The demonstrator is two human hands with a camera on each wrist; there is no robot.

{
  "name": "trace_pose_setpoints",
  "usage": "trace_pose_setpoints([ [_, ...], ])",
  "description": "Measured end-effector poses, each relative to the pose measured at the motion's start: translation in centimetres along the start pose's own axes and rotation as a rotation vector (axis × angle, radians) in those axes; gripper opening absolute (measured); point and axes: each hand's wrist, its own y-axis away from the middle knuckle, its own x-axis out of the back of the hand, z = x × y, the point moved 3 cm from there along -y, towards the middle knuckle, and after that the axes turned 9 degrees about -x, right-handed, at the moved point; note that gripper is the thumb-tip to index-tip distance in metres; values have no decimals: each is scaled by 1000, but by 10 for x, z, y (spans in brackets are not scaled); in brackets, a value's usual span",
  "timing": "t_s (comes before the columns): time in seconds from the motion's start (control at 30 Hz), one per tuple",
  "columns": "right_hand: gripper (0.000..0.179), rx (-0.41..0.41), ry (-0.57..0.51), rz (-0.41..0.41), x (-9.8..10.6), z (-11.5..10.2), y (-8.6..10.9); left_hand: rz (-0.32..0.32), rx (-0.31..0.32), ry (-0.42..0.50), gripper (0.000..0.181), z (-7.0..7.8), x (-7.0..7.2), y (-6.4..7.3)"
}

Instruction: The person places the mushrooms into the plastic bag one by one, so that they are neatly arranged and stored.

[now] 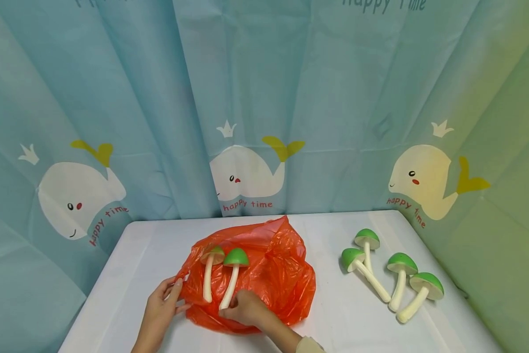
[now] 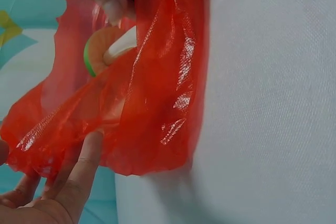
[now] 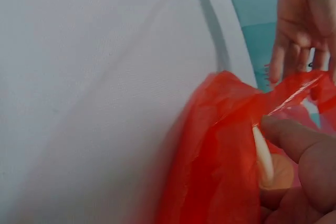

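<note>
A red plastic bag [image 1: 286, 274] lies spread on the table, its mouth facing me. My left hand [image 1: 158, 309] holds the bag's left edge, with fingers [image 2: 86, 163] against the film. Two toy mushrooms with green caps and white stems are at the bag: the left mushroom [image 1: 208, 279] is partly behind red film, and the right mushroom [image 1: 232, 282] slants beside it. My right hand [image 1: 249, 309] pinches the lower stem end of the right mushroom. In the right wrist view, its thumb [image 3: 294, 137] is near a white stem [image 3: 264, 158]; the fingertips are partly hidden.
Several more green-capped mushrooms, among them one at the back [image 1: 367, 240] and one at the front [image 1: 423, 294], lie grouped on the right of the white table [image 1: 344, 323]. A blue curtain [image 1: 335, 98] with whale prints hangs behind the table.
</note>
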Motion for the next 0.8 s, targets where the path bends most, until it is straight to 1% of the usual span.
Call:
trace_pose_setpoints([
  [0.17,34,-26,12,16,5,0,5,2,6,5,68,0,-1,0],
  [0.23,36,-12,14,29,8,0,7,3,7,3,68,0,-1,0],
  [0.3,42,28,3,58,11,0,9,3,7,2,69,0,-1,0],
  [0.4,50,103,-63,105,16,0,13,2,8,5,68,0,0,0],
  [0.5,46,180,-159,142,23,0,19,0,9,10,68,0,0,0],
  [0.6,42,229,-258,153,30,2,25,-2,11,25,68,-1,1,0],
  [0.7,38,249,-328,149,36,5,31,-3,10,38,68,-2,1,0],
  [0.8,34,235,-371,140,42,9,36,-4,7,40,65,-3,1,0],
])
